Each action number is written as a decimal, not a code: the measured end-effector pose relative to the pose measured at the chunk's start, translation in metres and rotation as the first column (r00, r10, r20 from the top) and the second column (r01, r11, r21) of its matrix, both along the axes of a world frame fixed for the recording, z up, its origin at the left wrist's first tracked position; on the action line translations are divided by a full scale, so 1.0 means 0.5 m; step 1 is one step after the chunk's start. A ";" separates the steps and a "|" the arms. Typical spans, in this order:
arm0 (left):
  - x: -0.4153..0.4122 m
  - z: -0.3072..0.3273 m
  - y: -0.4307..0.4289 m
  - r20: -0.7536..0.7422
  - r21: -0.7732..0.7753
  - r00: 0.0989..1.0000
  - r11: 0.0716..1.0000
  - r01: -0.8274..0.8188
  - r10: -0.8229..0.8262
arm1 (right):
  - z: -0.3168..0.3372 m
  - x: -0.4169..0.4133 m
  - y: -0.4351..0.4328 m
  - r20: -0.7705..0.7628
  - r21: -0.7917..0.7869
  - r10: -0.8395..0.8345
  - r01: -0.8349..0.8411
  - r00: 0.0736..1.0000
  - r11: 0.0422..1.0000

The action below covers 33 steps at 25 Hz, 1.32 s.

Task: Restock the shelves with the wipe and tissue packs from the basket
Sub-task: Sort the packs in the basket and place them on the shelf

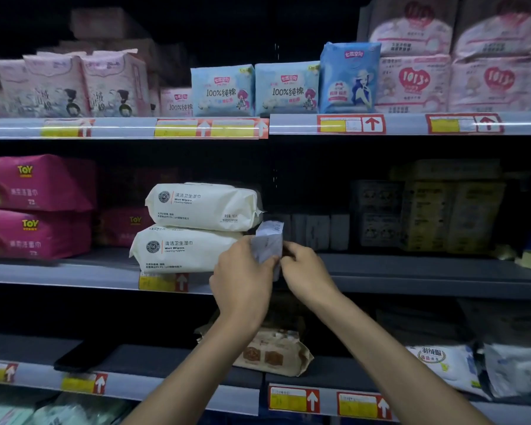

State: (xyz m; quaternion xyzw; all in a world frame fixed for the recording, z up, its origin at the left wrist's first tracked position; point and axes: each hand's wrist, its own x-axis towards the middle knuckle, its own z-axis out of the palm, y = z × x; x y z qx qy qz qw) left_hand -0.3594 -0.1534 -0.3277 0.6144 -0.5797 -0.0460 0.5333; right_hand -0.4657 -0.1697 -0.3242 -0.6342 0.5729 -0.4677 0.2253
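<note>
Small white pack, print blurred, partly behind left hand

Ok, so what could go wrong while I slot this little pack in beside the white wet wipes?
Two likely risks. Your left hand is close to the lower wet wipes pack, which sits right at the shelf edge with another pack on top, so a nudge might slide both off. Pushing the small pack in could also topple the upright packs standing behind it.
</note>
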 end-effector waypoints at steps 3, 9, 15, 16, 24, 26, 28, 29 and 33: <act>-0.002 -0.001 0.007 -0.017 -0.021 1.000 1.000 0.009 -0.009 | -0.008 0.001 0.010 0.019 -0.015 0.040 -0.040 0.999 0.999; -0.028 0.015 0.049 0.013 -0.144 0.999 0.988 0.053 -0.051 | -0.007 -0.014 0.063 0.179 -0.204 0.065 -0.028 0.982 0.979; -0.087 0.073 -0.006 -0.024 -0.227 0.986 0.962 0.155 -0.164 | 0.057 -0.081 0.021 0.192 -0.350 0.115 -0.041 0.975 0.936; -0.098 0.081 -0.027 -0.028 -0.226 0.980 0.956 0.185 -0.196 | 0.067 -0.097 0.005 0.189 -0.355 0.112 -0.039 0.975 0.934; -0.246 0.154 -0.176 -0.208 -0.185 0.932 0.948 0.260 -0.296 | 0.122 -0.237 -0.150 0.231 -0.290 -0.124 0.190 0.965 0.938; -0.281 0.163 -0.224 -0.357 -0.044 0.892 0.959 0.281 -0.278 | 0.131 -0.262 -0.179 0.260 -0.192 -0.160 0.213 0.952 0.958; -0.300 0.149 -0.257 -0.438 0.088 0.856 0.935 0.345 -0.274 | 0.121 -0.273 -0.203 0.262 -0.108 -0.169 0.203 0.950 0.973; -0.305 0.135 -0.268 -0.445 0.111 0.854 0.929 0.353 -0.271 | 0.110 -0.277 -0.213 0.231 -0.110 -0.174 0.204 0.957 0.973; -0.286 0.117 -0.265 -0.434 0.114 0.857 0.926 0.359 -0.279 | 0.088 -0.282 -0.218 0.234 -0.076 -0.242 0.265 0.942 0.961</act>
